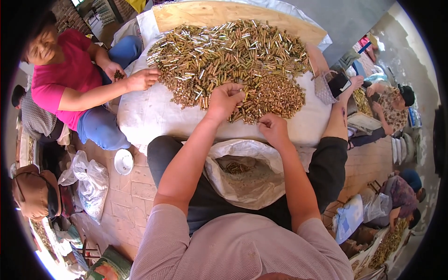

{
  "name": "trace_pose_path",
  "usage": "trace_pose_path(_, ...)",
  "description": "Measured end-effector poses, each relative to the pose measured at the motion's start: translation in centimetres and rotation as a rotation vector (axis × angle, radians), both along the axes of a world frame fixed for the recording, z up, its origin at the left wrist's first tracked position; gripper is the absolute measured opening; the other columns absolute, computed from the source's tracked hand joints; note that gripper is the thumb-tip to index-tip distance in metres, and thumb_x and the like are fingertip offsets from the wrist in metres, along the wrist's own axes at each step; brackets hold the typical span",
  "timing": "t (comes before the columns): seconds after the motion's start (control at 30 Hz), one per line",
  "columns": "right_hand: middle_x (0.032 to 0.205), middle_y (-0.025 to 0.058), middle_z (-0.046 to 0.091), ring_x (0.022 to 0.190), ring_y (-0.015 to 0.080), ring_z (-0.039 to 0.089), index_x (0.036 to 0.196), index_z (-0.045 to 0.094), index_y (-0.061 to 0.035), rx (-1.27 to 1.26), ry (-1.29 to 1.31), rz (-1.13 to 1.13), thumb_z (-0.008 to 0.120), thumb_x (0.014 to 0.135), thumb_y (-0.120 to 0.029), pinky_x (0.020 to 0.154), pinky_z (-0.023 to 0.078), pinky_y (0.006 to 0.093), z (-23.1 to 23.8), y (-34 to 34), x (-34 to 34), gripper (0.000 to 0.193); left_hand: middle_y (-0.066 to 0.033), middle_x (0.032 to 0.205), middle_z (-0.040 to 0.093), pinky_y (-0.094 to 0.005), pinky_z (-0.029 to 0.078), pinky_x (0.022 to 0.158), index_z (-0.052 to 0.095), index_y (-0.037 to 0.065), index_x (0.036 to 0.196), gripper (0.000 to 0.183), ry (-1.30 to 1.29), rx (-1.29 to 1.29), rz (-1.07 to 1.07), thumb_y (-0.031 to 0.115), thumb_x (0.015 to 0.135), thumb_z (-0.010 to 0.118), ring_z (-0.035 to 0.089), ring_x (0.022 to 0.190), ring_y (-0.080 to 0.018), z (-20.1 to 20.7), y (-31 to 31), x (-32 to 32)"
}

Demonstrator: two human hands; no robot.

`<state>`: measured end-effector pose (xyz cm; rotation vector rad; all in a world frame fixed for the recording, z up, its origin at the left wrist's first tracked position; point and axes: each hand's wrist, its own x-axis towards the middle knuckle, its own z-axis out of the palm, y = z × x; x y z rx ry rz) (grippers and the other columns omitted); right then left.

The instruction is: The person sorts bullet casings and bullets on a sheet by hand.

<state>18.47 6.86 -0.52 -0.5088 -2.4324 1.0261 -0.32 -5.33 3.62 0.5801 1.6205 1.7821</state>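
A big heap of small brass and silver metal casings [233, 56] covers a white cloth-covered table [154, 116]. My left hand [225, 99] rests on the near edge of the heap, fingers curled over a few casings. My right hand [273, 127] is closed just below the heap, pinching several casings. Between my knees an open white sack [254, 179] holds a few casings [237, 167].
A person in a pink shirt [65, 77] sits at the left, one hand [144, 77] on the heap. A wooden board [224, 13] lies at the table's far end. More people sit at the right. A white bowl [123, 161] and plastic bags [91, 182] lie on the brick floor.
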Motion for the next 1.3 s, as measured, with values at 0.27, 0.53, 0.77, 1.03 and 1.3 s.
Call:
trace_pose_path(0.27,0.084,0.0042,0.07,0.071,0.0114,0.064,0.1,0.07,-0.0006,-0.864,0.153,-0.048,0.069,0.086,-0.006,0.064,0.051,0.0265,2.6,0.5,1.4,0.014,-0.004,0.09,0.07,-0.0238,0.054,0.058,0.063,0.001,0.122,0.03,-0.177,0.028,-0.21,0.007,0.093,0.067,0.067,0.067,-0.0115,0.4,0.0,1.9)
trace_pose_path(0.53,0.084,0.0046,0.068,0.075,0.0138,0.065,0.103,0.068,-0.0019,-0.95,0.276,0.038,0.072,0.089,-0.006,0.063,0.053,0.0282,3.6,1.0,2.2,0.015,-0.0044,0.09,0.07,-0.0254,0.052,0.062,0.062,0.0,0.124,0.034,0.06,-0.002,-0.434,0.005,0.091,0.067,0.066,0.075,-0.0107,-0.3,0.2,3.4)
trace_pose_path(0.77,0.085,0.0051,0.068,0.073,0.0142,0.065,0.103,0.067,-0.0019,-0.868,0.257,0.024,0.072,0.087,-0.003,0.062,0.053,0.0287,3.7,1.4,2.4,0.016,-0.0051,0.09,0.07,-0.0267,0.052,0.072,0.069,-0.002,0.108,0.02,0.111,0.0,-0.467,0.001,0.088,0.07,0.064,0.08,-0.0113,0.0,0.1,4.0)
trace_pose_path(1.03,0.084,0.0058,0.068,0.072,0.0137,0.065,0.1,0.068,-0.0005,-0.86,0.264,0.09,0.072,0.087,-0.002,0.061,0.053,0.0283,4.2,1.1,2.3,0.014,-0.003,0.088,0.07,-0.0261,0.051,0.074,0.073,0.0,0.104,0.018,0.1,-0.005,-0.458,0.002,0.087,0.072,0.061,0.08,-0.0095,-0.1,0.2,4.1)
trace_pose_path(1.3,0.081,0.0059,0.068,0.071,0.0132,0.065,0.099,0.068,0.0002,-0.832,0.204,0.069,0.072,0.088,-0.003,0.061,0.053,0.0276,4.8,0.8,2.6,0.012,-0.0039,0.087,0.07,-0.0262,0.051,0.073,0.074,0.0,0.101,0.015,0.162,0.004,-0.419,0.001,0.087,0.072,0.061,0.079,-0.0098,0.1,0.1,4.6)
